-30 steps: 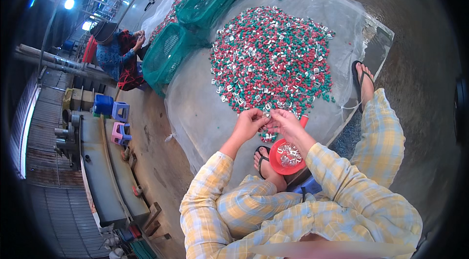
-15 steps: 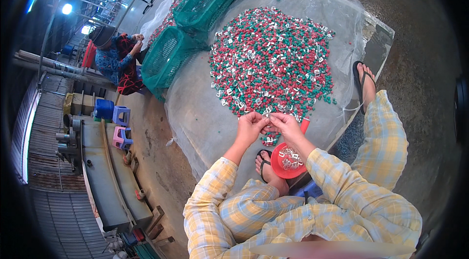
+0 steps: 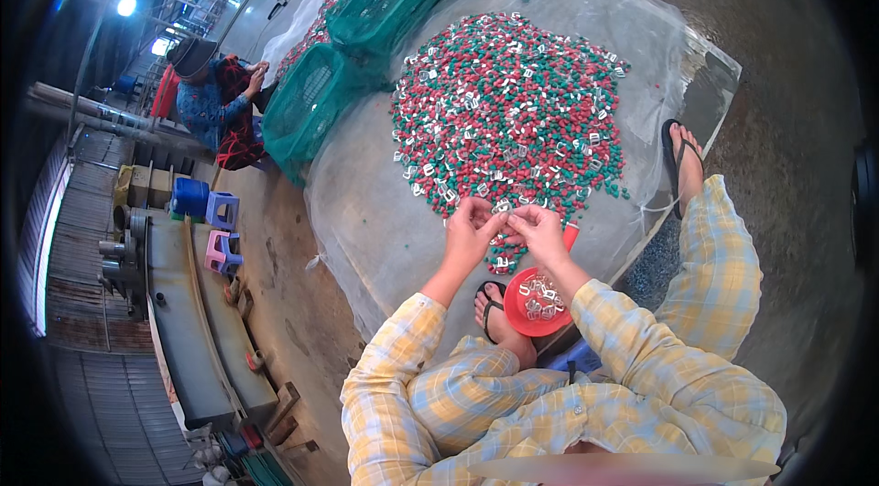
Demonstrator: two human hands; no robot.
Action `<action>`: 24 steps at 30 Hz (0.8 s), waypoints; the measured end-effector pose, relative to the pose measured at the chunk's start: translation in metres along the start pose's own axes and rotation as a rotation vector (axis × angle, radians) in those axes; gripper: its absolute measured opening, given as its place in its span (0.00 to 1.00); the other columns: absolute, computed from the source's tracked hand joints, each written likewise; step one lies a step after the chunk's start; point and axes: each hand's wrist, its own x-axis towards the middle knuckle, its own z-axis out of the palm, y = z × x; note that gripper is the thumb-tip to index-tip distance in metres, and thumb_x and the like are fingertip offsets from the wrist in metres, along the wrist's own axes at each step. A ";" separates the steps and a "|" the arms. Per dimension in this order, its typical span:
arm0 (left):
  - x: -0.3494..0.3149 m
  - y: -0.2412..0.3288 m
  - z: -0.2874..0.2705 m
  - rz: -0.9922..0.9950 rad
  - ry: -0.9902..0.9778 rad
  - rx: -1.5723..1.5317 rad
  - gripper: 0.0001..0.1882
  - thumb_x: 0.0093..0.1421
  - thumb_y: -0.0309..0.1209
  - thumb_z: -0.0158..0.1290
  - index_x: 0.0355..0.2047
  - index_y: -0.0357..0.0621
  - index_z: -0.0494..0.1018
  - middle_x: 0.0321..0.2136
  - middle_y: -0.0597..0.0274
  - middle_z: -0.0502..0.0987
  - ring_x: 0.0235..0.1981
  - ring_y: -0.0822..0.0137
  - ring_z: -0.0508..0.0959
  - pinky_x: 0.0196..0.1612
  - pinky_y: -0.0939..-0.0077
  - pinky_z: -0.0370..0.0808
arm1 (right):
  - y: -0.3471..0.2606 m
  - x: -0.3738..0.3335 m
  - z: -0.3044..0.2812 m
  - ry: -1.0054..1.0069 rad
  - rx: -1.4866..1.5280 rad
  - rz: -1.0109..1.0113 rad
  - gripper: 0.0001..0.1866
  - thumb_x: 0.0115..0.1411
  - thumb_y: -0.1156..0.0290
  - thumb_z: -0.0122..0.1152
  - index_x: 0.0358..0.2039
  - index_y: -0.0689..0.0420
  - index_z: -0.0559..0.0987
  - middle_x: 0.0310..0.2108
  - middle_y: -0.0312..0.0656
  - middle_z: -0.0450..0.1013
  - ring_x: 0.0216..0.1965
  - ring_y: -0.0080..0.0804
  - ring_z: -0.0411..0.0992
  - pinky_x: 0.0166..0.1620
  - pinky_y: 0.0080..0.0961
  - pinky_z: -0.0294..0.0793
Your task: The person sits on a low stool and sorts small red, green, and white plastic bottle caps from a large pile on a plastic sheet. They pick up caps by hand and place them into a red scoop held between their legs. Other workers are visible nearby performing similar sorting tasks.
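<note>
My left hand (image 3: 468,225) and my right hand (image 3: 540,231) meet fingertip to fingertip over the near edge of a heap of small red, green and white pieces (image 3: 499,110). Both are closed in a pinch. Whatever sits between the fingertips is too small to make out; pale buckle-like pieces lie in the heap just beyond them. Below my right wrist stands a red bowl (image 3: 542,331) with several silver, slotted buckles (image 3: 547,301) inside. A red, handle-like thing (image 3: 570,235) lies partly hidden beside my right hand.
The heap rests on a pale mesh sheet (image 3: 385,202). Green netted baskets (image 3: 311,106) stand beyond it on the left. My sandalled feet flank the near side. A co-worker (image 3: 206,101) sits at far left, near plastic stools (image 3: 222,252) and a metal tank (image 3: 188,330).
My fingertips have shifted slightly and stay pinched close together. The view has moved a little. At the far left, the co-worker's head and hands have shifted slightly.
</note>
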 end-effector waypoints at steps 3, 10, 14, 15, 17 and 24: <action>0.002 -0.001 -0.008 0.065 -0.061 -0.025 0.09 0.58 0.29 0.54 0.36 0.37 0.73 0.25 0.65 0.75 0.24 0.78 0.73 0.25 0.83 0.71 | -0.011 0.004 -0.003 -0.113 -0.149 -0.006 0.07 0.57 0.75 0.57 0.32 0.67 0.75 0.24 0.42 0.75 0.24 0.25 0.75 0.27 0.20 0.77; -0.002 0.002 -0.007 0.005 -0.149 0.052 0.08 0.61 0.31 0.49 0.28 0.38 0.69 0.20 0.67 0.71 0.20 0.79 0.69 0.23 0.82 0.67 | -0.013 0.008 -0.009 -0.212 -0.349 -0.062 0.08 0.56 0.74 0.59 0.31 0.67 0.76 0.23 0.41 0.75 0.23 0.24 0.75 0.27 0.21 0.77; -0.006 0.012 -0.003 0.182 -0.087 0.246 0.12 0.62 0.33 0.47 0.26 0.38 0.67 0.18 0.65 0.68 0.19 0.78 0.65 0.21 0.78 0.64 | -0.019 0.010 -0.011 -0.270 -0.364 -0.025 0.08 0.56 0.74 0.59 0.31 0.67 0.76 0.23 0.40 0.75 0.23 0.24 0.74 0.27 0.22 0.77; -0.005 0.011 -0.004 0.143 -0.088 0.264 0.13 0.62 0.34 0.48 0.27 0.37 0.67 0.16 0.64 0.68 0.18 0.78 0.64 0.21 0.76 0.62 | -0.019 0.011 -0.012 -0.279 -0.368 -0.020 0.08 0.56 0.74 0.59 0.31 0.67 0.76 0.23 0.40 0.75 0.23 0.24 0.74 0.27 0.22 0.77; -0.001 0.005 -0.006 0.048 -0.129 0.266 0.12 0.62 0.35 0.48 0.27 0.38 0.68 0.16 0.66 0.68 0.18 0.78 0.65 0.21 0.78 0.62 | -0.021 0.009 -0.010 -0.264 -0.358 -0.014 0.08 0.56 0.73 0.59 0.31 0.66 0.76 0.22 0.40 0.75 0.23 0.24 0.74 0.27 0.22 0.77; 0.004 -0.005 -0.013 -0.180 -0.321 -0.211 0.05 0.59 0.30 0.52 0.30 0.41 0.70 0.22 0.70 0.72 0.20 0.80 0.70 0.22 0.85 0.65 | -0.016 0.011 -0.014 -0.281 -0.415 -0.001 0.07 0.56 0.74 0.59 0.30 0.66 0.76 0.23 0.41 0.75 0.24 0.24 0.75 0.27 0.21 0.77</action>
